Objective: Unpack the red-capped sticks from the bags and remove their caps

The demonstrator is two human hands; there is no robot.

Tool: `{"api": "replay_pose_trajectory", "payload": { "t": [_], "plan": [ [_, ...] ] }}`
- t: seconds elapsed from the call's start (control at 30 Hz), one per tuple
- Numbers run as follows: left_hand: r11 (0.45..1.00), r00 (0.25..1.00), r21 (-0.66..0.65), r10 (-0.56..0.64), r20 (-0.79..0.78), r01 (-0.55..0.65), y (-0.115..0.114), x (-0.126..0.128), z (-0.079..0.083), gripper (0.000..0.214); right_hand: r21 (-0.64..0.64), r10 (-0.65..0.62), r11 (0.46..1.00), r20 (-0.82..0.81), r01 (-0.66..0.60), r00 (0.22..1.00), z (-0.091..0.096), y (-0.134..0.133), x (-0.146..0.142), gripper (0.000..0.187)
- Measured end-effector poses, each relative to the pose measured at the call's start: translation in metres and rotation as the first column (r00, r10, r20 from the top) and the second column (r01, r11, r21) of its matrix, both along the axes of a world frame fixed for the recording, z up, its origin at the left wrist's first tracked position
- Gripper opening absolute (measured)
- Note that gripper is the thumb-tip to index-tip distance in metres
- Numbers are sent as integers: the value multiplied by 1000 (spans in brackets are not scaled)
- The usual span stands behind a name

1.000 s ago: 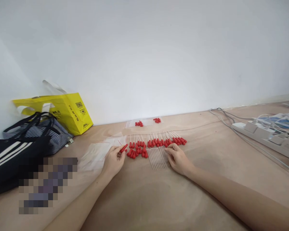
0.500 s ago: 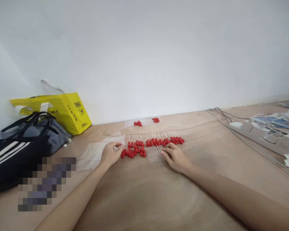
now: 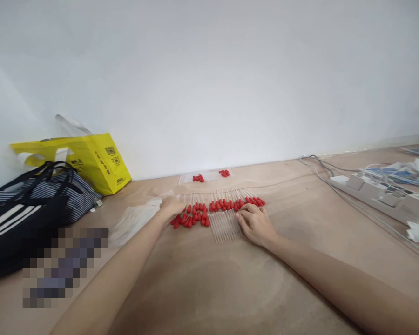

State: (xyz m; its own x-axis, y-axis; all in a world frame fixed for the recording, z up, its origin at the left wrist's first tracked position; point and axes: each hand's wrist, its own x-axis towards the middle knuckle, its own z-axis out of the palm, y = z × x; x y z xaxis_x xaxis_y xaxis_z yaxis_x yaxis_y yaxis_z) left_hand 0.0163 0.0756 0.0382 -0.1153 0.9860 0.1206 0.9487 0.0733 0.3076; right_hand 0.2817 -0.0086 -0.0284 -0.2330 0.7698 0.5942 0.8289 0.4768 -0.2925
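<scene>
My left hand (image 3: 172, 208) reaches to the left end of a row of glass droppers (image 3: 226, 195) with red rubber bulbs; its fingertips are blurred and turned away, so what they hold is hidden. Just below it lies a loose group of red bulbs (image 3: 190, 220). My right hand (image 3: 257, 224) rests on the table with curled fingers, thumb and fingertips closed at the right end of a row of bare glass tubes (image 3: 225, 228). The tube at its fingertips is partly covered by the hand.
At the wall lies a clear bag (image 3: 212, 176) with red bulbs on it. Plastic bags (image 3: 132, 223) lie left of my left hand. Farther left stand a yellow bag (image 3: 104, 163) and a dark striped bag (image 3: 28, 232). A white power strip (image 3: 377, 193) with cables sits right.
My left hand has moved forward from beside the loose bulbs to the end of the dropper row. My right hand stays by the glass tubes, its fingers slightly shifted. The view has shifted slightly.
</scene>
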Motion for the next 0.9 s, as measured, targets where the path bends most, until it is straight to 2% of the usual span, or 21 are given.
{"api": "replay_pose_trajectory", "payload": {
  "t": [0.13,0.2,0.27,0.37,0.5,0.63,0.77,0.9],
  "plan": [
    [991,991,13,-133,-20,134,-27,-7,21,22,65,1,998,-47,2,999,-2,1,0,20],
    [975,977,71,-211,-14,212,-48,-5,22,21,134,11,991,-66,-2,998,-2,1,-2,18],
    [948,954,112,-301,2,299,-70,2,15,20,218,17,976,-77,0,997,-1,-1,-3,25],
    [838,859,206,-510,-31,505,-96,15,-7,18,339,21,941,-58,0,998,2,-6,-5,40],
    [707,764,305,-630,-140,638,-108,28,-32,14,395,97,909,106,-132,990,6,-13,-8,42],
    [617,723,429,-676,-141,660,-109,39,-45,13,376,197,886,225,-271,954,8,-13,-11,29],
    [574,724,543,-683,-94,612,-111,47,-50,12,379,224,878,212,-291,951,4,-9,-15,17],
    [557,732,553,-665,-150,619,-111,48,-51,12,387,246,866,221,-316,944,1,-7,-18,18]
  ]
}}
